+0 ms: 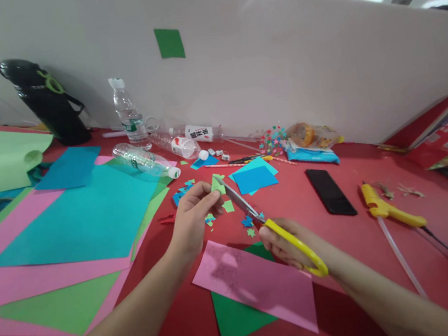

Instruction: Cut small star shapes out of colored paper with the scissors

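Observation:
Between thumb and fingers, my left hand [194, 211] pinches a small piece of light green paper [217, 185]. My right hand [286, 241] grips yellow-handled scissors [246, 205], whose blade tips are at the green piece; whether they cut into it I cannot tell. Below the blades lie small blue paper stars [247, 221] and a green star [251, 232]. Nearer to me, a pink paper sheet [260, 282] with faint drawn lines rests over a dark green sheet [239, 319]. Blue and green scraps [228, 206] are scattered around my left hand.
Large coloured sheets [84, 215] cover the left side. Plastic bottles [131, 117] and a black flask [46, 104] stand or lie along the white partition [235, 66]. Blue sheets [255, 177] lie beyond the scissors. To the right are a phone [331, 192] and a yellow glue gun [392, 210].

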Tool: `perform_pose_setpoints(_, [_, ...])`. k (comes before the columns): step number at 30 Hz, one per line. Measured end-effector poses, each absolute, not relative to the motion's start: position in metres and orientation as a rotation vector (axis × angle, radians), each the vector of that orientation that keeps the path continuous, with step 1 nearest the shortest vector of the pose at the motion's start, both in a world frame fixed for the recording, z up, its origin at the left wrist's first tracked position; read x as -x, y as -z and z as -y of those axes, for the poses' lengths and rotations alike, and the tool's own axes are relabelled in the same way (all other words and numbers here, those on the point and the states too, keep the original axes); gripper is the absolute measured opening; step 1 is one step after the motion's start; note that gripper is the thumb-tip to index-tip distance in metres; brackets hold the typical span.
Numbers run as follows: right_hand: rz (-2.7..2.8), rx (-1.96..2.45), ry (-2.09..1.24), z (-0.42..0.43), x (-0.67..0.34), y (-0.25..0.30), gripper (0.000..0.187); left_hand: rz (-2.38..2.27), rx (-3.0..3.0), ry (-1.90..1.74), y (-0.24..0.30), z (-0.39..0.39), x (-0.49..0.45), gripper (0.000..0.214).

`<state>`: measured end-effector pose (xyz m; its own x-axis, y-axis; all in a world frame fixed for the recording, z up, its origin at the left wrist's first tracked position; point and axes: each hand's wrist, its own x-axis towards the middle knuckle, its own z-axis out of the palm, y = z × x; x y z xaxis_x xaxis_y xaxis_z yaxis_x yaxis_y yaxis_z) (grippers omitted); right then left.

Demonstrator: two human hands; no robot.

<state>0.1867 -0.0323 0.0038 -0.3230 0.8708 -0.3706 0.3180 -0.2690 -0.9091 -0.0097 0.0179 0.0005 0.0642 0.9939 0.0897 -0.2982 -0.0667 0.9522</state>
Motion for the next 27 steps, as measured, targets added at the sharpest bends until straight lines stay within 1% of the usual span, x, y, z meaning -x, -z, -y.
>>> perform_pose_setpoints(7, [1.537, 1.509, -1.598, 0.0305, -0.1872, -0.0025, 0.058, -0.895, -0.937, -1.376, 0.0011, -0.0225, 0.0134, 0.016])
perform_pose_setpoints(11, [1.533, 1.531, -1.587, 0.0310, -0.1860, -0.0023, 0.054, -0.889, -0.838, -1.409, 0.0054, -0.0266, 0.0151, 0.017])
perform_pose_setpoints(17, [1.543, 1.510, -1.564, 0.0317, -0.1863, 0.0008, 0.048, -0.798, -0.878, -1.288, 0.0035, -0.0215, 0.0091, 0.016])
perform_pose_setpoints(22, [1.553, 1.514, -1.586, 0.0305, -0.1894, 0.0053, 0.049, -0.841, -0.822, -1.339, -0.0001, -0.0220, 0.0098, 0.013])
perform_pose_setpoints(27, [1.542, 1.549, -1.602, 0.0301, -0.1869, 0.0030, 0.050, -0.881, -0.926, -1.383, 0.0016, -0.0230, 0.0116, 0.017])
